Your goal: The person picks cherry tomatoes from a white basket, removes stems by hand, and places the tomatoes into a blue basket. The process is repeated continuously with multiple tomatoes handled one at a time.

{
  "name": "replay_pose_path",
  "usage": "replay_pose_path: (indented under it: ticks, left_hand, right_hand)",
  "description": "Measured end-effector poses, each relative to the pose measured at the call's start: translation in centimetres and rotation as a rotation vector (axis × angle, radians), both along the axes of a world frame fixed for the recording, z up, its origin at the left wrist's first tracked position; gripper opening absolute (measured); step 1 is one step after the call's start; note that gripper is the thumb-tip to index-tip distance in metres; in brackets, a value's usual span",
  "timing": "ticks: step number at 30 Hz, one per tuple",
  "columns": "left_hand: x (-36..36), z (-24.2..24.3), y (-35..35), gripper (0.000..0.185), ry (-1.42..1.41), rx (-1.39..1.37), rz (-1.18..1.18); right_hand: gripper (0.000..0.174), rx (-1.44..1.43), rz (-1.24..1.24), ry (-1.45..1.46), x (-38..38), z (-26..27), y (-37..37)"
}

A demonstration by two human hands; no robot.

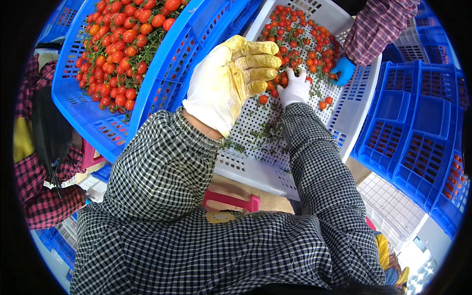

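Note:
My left hand (236, 75), in a white glove stained yellow on the palm and fingers, is raised over the left rim of the white plastic crate (254, 171). Its palm shows bare, fingers extended to the right. Lower down, inside that crate, my right hand (296, 88) in a white glove reaches into loose cherry tomatoes (293, 44). Its fingertips are among the fruit; whether they grip one is unclear. A few cherry tomatoes (263, 99) lie beside it. Green stem scraps (271, 131) are scattered over the perforated crate floor.
Another person's blue-gloved hand (343, 72) works at the crate's right side. A blue crate (142, 121) heaped with cherry tomatoes (118, 55) stands at left. Stacked blue crates (416, 136) flank the right. A pink stool (236, 201) is below; another person's plaid sleeve (53, 206) shows at left.

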State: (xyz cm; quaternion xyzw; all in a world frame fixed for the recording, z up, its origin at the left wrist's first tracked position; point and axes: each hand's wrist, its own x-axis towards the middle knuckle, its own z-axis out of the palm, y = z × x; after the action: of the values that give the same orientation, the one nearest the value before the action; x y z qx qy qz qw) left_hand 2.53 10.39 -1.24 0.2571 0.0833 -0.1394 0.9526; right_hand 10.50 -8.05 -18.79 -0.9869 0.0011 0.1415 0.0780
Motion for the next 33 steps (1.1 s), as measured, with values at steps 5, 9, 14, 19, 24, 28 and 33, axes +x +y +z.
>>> replay_pose_path:
  ticks: [5,9,14,19,24,28,33]
  left_hand:
    - [0.0,-0.2,-0.6,0.042,0.063,0.075,-0.039]
    - [0.0,-0.3,-0.7,0.043,0.041,0.069,-0.020]
    - [0.0,-0.1,-0.7,0.046,0.024,0.104,-0.047]
    - [0.2,-0.2,-2.5,0.046,0.011,0.394,0.074]
    - [-0.5,0.3,-5.6,0.046,0.020,0.391,0.115]
    - [-3.3,0.4,-8.7,0.061,0.119,0.008,-0.109]
    - [-4.9,-0.4,-9.8,0.052,0.214,-0.678,-0.294]
  right_hand:
    - [0.063,0.093,0.013,-0.002,1.4,-1.2,-0.1]
    - [0.058,0.238,-0.008,-0.068,1.6,-3.2,-1.4]
    - [0.052,0.882,-0.089,-0.017,1.3,-1.7,-5.3]
    - [0.048,1.550,-0.188,0.419,-0.9,8.7,-9.0]
    - [0.051,1.923,-0.135,0.587,-7.5,19.3,-7.4]
    - [0.054,1.591,-0.174,0.066,-12.0,22.3,-4.5]
    - [0.066,0.666,-0.006,-0.514,-15.2,21.7,-1.4]
